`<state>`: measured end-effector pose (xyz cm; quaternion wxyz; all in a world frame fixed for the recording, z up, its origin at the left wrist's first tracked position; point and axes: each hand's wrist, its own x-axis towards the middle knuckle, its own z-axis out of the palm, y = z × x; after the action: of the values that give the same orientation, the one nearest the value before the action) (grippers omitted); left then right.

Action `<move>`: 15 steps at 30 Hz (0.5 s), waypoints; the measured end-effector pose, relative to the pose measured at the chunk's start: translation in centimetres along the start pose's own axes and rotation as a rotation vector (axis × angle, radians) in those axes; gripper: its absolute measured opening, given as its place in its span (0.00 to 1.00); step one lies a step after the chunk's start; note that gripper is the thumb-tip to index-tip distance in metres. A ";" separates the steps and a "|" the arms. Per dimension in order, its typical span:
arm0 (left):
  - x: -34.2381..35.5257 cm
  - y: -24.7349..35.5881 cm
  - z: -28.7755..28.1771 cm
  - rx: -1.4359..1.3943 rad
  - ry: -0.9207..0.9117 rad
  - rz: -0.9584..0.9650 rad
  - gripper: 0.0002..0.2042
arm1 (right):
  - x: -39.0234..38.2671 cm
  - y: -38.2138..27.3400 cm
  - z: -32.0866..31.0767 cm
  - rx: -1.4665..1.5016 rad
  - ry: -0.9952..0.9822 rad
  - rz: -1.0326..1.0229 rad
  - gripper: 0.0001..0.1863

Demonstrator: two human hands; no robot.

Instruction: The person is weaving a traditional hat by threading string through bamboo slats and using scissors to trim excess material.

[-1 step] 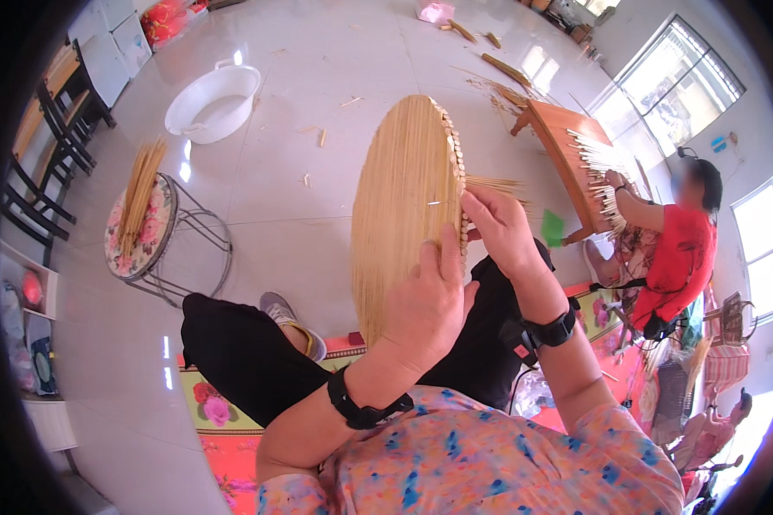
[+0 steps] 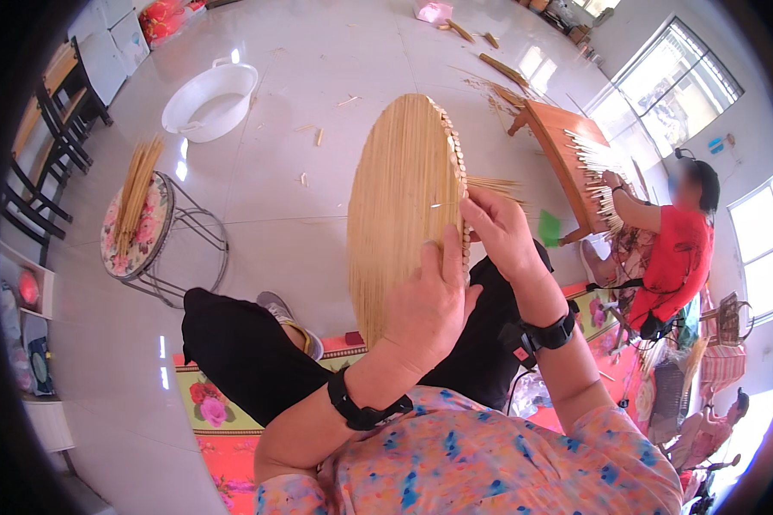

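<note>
An oval panel of thin pale bamboo strips stands upright before me, with small pale cut stick ends packed along its right edge. My left hand grips its lower right part, the forefinger and middle finger lying on the near face. Higher up, my right hand pinches the right edge, thumb on the near side. Loose bamboo sticks stick out behind the panel at the right. My knees in black trousers are below it.
A stool with bamboo sticks on it and a white basin stand at left, dark chairs beyond. At right, a person in red works sticks at a wooden table. A second person sits behind. A floral mat lies underneath.
</note>
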<state>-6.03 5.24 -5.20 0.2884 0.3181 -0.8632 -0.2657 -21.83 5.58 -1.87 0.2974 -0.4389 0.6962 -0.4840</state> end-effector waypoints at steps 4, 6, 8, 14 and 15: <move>-0.6 0.2 0.6 -0.095 -0.009 0.031 0.40 | -0.9 1.7 -0.8 -0.029 -0.029 -0.045 0.21; -0.9 0.3 0.4 -0.126 -0.033 0.033 0.42 | -1.4 2.0 -0.7 -0.026 -0.027 -0.016 0.24; -1.2 0.0 0.5 -0.154 -0.034 0.043 0.42 | -2.0 1.9 -0.1 0.008 0.032 -0.011 0.26; -1.6 -1.5 -1.9 -0.148 -0.083 0.089 0.34 | -2.7 1.7 1.7 -0.157 0.197 -0.114 0.23; -1.8 -2.4 -3.1 -0.101 -0.086 0.130 0.31 | -2.6 1.4 2.0 -0.304 0.214 -0.216 0.20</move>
<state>-1.90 4.04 -5.21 0.2832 0.2348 -0.8791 -0.3031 -19.46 7.35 -3.94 0.0985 -0.4970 0.7375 -0.4464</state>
